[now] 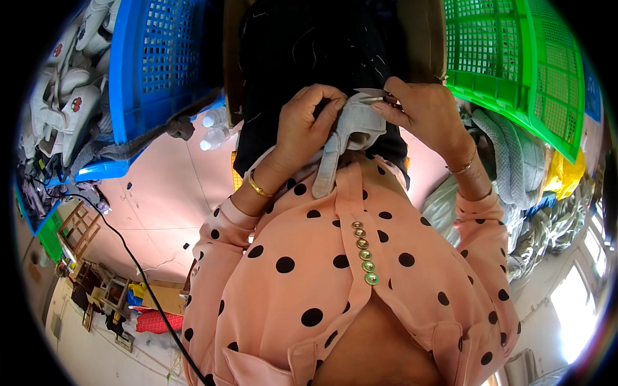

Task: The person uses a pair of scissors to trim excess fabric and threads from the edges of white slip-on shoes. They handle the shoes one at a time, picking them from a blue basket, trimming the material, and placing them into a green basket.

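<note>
A light grey shoe upper [362,122] with a hanging strap [327,168] is held in front of my body, above my dark-clad lap. My left hand [309,119] is closed on its left edge, thumb and forefinger pinched together. Between the fingers of my right hand [428,109] is a small pair of scissors [371,94], its pale blades lying at the top edge of the upper. Part of the scissors is hidden behind my fingers. The strap's rounded end rests against my polka-dot shirt.
On the left stands a blue plastic crate [117,71], with many grey shoe uppers [64,119] beside it. A green plastic crate [524,112] is on the right, above grey textile pieces [505,151] and a yellow bag [566,174]. Clear bottles [214,137] lie on the floor; a black cable [132,254] crosses the left.
</note>
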The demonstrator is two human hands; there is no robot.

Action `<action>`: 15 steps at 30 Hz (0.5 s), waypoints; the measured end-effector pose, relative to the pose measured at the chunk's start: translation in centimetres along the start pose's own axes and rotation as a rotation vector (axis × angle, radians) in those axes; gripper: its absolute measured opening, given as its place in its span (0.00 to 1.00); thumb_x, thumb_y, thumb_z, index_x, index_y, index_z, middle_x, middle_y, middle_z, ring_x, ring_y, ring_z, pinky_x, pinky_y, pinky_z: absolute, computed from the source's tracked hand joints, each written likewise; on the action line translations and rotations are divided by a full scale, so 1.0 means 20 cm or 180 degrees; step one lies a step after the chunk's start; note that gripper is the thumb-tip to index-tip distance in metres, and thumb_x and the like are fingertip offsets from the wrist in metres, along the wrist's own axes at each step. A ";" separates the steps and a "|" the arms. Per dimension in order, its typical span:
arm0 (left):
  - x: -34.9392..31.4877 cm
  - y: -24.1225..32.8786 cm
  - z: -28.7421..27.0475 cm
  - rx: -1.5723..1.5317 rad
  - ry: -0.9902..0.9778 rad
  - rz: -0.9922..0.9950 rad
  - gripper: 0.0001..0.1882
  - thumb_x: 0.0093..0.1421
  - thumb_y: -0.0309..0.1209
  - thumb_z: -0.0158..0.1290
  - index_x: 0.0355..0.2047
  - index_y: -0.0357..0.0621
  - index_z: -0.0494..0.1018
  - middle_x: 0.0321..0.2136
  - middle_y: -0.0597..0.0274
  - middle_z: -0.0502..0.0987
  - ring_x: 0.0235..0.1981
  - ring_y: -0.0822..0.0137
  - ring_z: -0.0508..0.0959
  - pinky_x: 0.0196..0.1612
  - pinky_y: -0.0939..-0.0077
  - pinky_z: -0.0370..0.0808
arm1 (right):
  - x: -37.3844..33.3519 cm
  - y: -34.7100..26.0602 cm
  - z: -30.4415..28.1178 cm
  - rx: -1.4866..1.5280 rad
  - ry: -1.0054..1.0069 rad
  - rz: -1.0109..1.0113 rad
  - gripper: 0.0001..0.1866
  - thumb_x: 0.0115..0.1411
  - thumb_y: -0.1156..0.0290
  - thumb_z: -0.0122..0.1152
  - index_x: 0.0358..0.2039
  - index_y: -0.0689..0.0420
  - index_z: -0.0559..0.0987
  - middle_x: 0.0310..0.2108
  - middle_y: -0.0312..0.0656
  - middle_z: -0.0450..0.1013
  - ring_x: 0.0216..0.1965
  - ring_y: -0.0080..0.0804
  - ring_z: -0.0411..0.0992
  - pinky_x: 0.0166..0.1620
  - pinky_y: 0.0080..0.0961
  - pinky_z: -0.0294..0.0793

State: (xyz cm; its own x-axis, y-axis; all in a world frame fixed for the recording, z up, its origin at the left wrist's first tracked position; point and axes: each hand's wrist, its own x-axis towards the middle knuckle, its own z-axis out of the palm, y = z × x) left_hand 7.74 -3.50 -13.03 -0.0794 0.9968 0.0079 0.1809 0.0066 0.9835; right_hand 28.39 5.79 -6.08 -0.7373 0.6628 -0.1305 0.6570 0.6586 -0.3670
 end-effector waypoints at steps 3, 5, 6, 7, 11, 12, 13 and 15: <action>-0.01 0.00 0.02 -0.0068 0.0106 -0.0038 0.02 0.60 0.25 0.56 0.34 0.43 0.76 0.30 0.62 0.80 0.29 0.66 0.77 0.32 0.76 0.74 | 0.03 -0.02 -0.08 -0.0466 -0.0396 -0.0154 0.22 0.60 0.47 0.57 0.27 0.56 0.73 0.16 0.41 0.72 0.20 0.42 0.73 0.22 0.34 0.68; -0.02 0.01 0.02 -0.0033 0.0077 -0.0099 0.02 0.61 0.24 0.55 0.35 0.41 0.76 0.32 0.62 0.80 0.31 0.68 0.78 0.35 0.78 0.74 | 0.06 -0.03 -0.10 -0.0505 -0.0459 -0.0285 0.22 0.59 0.47 0.57 0.26 0.56 0.73 0.15 0.41 0.70 0.19 0.43 0.72 0.22 0.35 0.67; -0.02 0.01 0.01 0.0032 0.0016 -0.0118 0.03 0.62 0.23 0.55 0.36 0.39 0.76 0.34 0.61 0.80 0.34 0.71 0.78 0.38 0.80 0.75 | 0.07 -0.04 -0.11 -0.0524 -0.0491 -0.0344 0.23 0.59 0.47 0.57 0.26 0.56 0.74 0.14 0.41 0.69 0.19 0.43 0.72 0.22 0.35 0.67; -0.02 0.02 0.00 0.0097 -0.0045 -0.0137 0.03 0.63 0.22 0.54 0.37 0.37 0.75 0.36 0.60 0.80 0.36 0.74 0.78 0.41 0.82 0.76 | 0.08 -0.04 -0.11 -0.0569 -0.0504 -0.0396 0.22 0.59 0.47 0.57 0.26 0.56 0.74 0.14 0.42 0.69 0.19 0.43 0.72 0.22 0.35 0.67; -0.02 0.04 -0.01 0.0324 -0.0026 0.0098 0.03 0.62 0.21 0.54 0.36 0.36 0.75 0.35 0.58 0.80 0.35 0.70 0.80 0.41 0.79 0.76 | 0.12 -0.09 -0.13 -0.0797 -0.0579 -0.0571 0.21 0.59 0.49 0.57 0.26 0.56 0.75 0.14 0.42 0.69 0.19 0.42 0.72 0.21 0.35 0.67; -0.01 0.05 -0.01 0.0378 -0.0032 0.0212 0.03 0.62 0.21 0.54 0.36 0.36 0.75 0.35 0.57 0.80 0.35 0.68 0.80 0.41 0.78 0.76 | 0.12 -0.09 -0.14 -0.0879 -0.0594 -0.0594 0.21 0.59 0.49 0.57 0.25 0.56 0.75 0.14 0.42 0.69 0.19 0.42 0.72 0.21 0.35 0.67; 0.00 0.05 -0.01 0.0435 -0.0040 0.0336 0.03 0.61 0.21 0.54 0.36 0.36 0.75 0.35 0.56 0.80 0.35 0.66 0.80 0.41 0.77 0.76 | 0.12 -0.10 -0.14 -0.0909 -0.0649 -0.0508 0.20 0.59 0.51 0.57 0.24 0.56 0.76 0.14 0.43 0.70 0.20 0.41 0.73 0.22 0.35 0.68; -0.04 0.05 -0.01 0.0514 -0.0017 0.0372 0.04 0.62 0.21 0.52 0.37 0.35 0.74 0.35 0.54 0.80 0.35 0.63 0.80 0.41 0.75 0.76 | 0.12 -0.12 -0.14 -0.1033 -0.0695 -0.0316 0.18 0.58 0.54 0.57 0.22 0.55 0.79 0.16 0.43 0.72 0.22 0.41 0.75 0.25 0.34 0.71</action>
State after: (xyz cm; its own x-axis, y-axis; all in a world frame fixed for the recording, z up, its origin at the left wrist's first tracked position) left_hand 7.71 -4.28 -12.08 -0.0435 0.9920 0.1189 0.3434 -0.0969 0.9342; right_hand 25.44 6.71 -2.92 -0.7928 0.5220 -0.3146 0.5707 0.8170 -0.0825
